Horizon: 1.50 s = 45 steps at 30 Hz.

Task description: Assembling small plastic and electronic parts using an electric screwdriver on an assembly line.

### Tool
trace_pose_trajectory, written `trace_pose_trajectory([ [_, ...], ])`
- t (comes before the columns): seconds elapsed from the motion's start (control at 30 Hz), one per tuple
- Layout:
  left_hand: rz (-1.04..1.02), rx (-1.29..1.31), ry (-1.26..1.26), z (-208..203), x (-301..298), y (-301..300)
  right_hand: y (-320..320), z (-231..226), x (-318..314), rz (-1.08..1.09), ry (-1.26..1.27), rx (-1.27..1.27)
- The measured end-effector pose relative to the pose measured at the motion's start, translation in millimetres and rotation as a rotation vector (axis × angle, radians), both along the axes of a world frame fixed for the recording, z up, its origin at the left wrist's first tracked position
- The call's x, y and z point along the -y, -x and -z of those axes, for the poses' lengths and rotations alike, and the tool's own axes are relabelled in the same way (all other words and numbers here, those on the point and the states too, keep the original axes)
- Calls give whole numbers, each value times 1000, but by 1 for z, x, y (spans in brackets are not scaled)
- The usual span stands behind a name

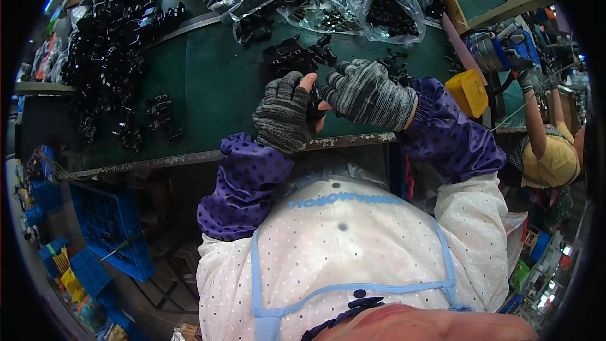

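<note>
Over the front part of the green work table, both of my hands, in grey-and-black knit gloves with bare fingertips, are drawn close together. My left hand [282,113] is closed around a small black part [314,104], with its thumb pointing up along it. Curled in from the other side, my right hand [369,93] pinches at the same part with thumb and fingers. The gloves hide most of it, so its exact kind cannot be made out. Just beyond my hands lies a cluster of black clip-like parts [289,55].
Clear plastic bags [385,9] of black parts lie along the back. A large heap of black pieces [110,57] covers the left side. At the right edge sits a yellow container [467,93]. Another person [549,158] works farther right. Blue crates [110,227] stand below, left.
</note>
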<state>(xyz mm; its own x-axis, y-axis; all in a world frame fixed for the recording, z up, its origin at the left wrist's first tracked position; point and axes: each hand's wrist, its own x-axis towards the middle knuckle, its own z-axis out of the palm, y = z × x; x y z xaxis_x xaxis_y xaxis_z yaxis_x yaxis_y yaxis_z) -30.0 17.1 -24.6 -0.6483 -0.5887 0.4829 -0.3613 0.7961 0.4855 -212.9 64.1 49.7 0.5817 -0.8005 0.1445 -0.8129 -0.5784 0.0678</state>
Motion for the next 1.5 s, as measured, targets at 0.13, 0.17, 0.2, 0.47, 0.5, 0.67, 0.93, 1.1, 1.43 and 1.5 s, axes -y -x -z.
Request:
trace_pose_trajectory([
  [0.13,35,-83,-68,3,-1,1,26,-33,18,-16,415,169],
  [0.17,41,-86,-65,3,1,2,36,-48,22,160,513,359],
  [0.2,43,-94,-60,3,2,2,46,-64,27,301,640,569],
  [0.47,8,-84,-92,0,8,10,47,-96,103,-508,-598,1733],
  [0.5,-14,-78,-123,-1,8,7,41,-90,98,-559,-631,1794],
  [0.67,-3,-94,-20,-5,11,2,21,-65,77,-509,-706,1915],
  [0.93,25,-112,-85,-12,6,16,19,-58,60,-364,-599,1987],
  [1.1,59,-147,-142,-9,-2,17,22,-84,71,-458,-744,1880],
  [1.43,138,110,-85,-6,-16,-1,113,7,10,631,-180,190],
  [1.5,129,72,-103,-7,-17,0,123,31,7,849,-235,45],
])
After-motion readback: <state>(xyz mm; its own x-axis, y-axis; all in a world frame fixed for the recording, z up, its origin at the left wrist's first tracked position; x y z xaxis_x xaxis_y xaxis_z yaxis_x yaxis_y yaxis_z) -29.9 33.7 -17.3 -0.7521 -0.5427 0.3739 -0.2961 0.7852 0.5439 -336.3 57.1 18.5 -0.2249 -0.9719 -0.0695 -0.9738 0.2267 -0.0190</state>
